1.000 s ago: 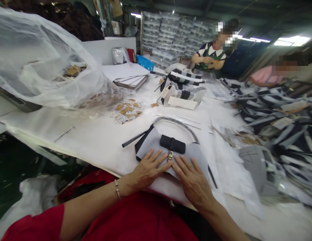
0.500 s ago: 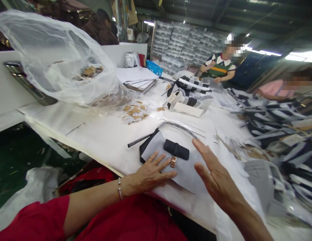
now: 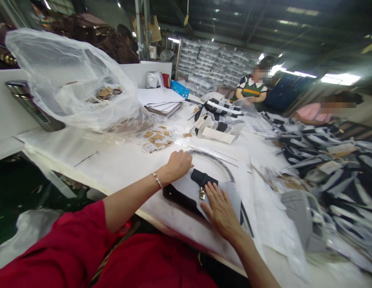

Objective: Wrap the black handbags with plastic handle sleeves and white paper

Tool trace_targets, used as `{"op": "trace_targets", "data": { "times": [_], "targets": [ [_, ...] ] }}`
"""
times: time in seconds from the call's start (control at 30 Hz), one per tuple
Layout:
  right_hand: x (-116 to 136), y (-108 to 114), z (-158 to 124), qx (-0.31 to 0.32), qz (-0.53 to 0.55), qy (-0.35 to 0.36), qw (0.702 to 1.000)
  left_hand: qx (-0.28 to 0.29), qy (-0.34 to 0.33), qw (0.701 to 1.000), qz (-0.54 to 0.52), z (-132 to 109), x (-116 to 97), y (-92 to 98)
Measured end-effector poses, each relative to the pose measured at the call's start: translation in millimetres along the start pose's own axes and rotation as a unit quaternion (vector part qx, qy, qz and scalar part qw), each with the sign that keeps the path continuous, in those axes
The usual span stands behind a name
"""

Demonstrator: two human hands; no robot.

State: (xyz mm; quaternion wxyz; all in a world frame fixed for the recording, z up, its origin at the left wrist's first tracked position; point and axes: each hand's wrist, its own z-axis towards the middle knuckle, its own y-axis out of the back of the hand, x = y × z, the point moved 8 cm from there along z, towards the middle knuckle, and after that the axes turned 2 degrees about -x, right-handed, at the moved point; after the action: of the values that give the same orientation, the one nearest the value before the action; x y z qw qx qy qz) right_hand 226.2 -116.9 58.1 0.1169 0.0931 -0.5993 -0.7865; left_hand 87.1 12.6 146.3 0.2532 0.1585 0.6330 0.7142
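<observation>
A dark handbag (image 3: 181, 200) lies on the white table in front of me, its face covered by a pale grey sheet. Its dark flap tab (image 3: 200, 176) carries a gold clasp (image 3: 201, 193), and a wrapped handle (image 3: 226, 168) arches beyond it. My left hand (image 3: 180, 163) is closed at the bag's upper left corner, where the handle begins; its fingertips are hidden. Flat over the covered front, just right of the clasp, rests my right hand (image 3: 218, 206), fingers stretched out.
Loose tan tags (image 3: 158, 140) lie beyond the bag. A clear plastic sack (image 3: 80, 96) with more tags stands left, beside a metal flask (image 3: 36, 106). Another handbag (image 3: 218, 128) sits farther back. Wrapped bags (image 3: 320, 160) are heaped right, and two co-workers (image 3: 252, 90) are behind.
My left hand has moved from lying open on the bag's front to its upper left corner and closed there. My right hand has come down onto the front. The bag has turned and tilted.
</observation>
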Motion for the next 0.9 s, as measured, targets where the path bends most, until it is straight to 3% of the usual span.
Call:
{"op": "trace_targets", "data": {
  "times": [0.1, 0.2, 0.37, 0.5, 0.6, 0.73, 0.9],
  "targets": [
    [0.8, 2.4, 2.9, 0.014, 0.003, -0.007, 1.000, -0.003, 0.041, 0.999, 0.016, 18.2, 12.8, -18.9],
    [0.0, 5.3, 7.2, 0.050, 0.018, -0.017, 0.998, -0.026, 0.054, 0.998, 0.022, 18.4, 19.5, -33.3],
    [-5.7, 13.9, 20.4, 0.143, 0.061, -0.039, 0.987, -0.057, 0.034, 0.998, 0.022, 12.5, 23.3, -39.8],
    [-11.1, 22.6, 32.8, 0.158, 0.094, -0.037, 0.982, -0.063, -0.013, 0.998, 0.015, 11.3, 15.7, -45.3],
    [-16.1, 23.3, 38.0, 0.172, 0.106, -0.032, 0.979, -0.080, -0.011, 0.997, 0.015, 8.1, 13.2, -48.6],
    [-24.7, 22.9, 42.6, 0.189, 0.105, -0.022, 0.976, -0.105, 0.023, 0.994, 0.013, 3.2, 17.5, -49.7],
    [-40.5, 31.2, 50.9, 0.185, 0.152, -0.008, 0.971, -0.130, 0.113, 0.985, 0.010, -1.9, 38.2, -49.7]
  ]
}}
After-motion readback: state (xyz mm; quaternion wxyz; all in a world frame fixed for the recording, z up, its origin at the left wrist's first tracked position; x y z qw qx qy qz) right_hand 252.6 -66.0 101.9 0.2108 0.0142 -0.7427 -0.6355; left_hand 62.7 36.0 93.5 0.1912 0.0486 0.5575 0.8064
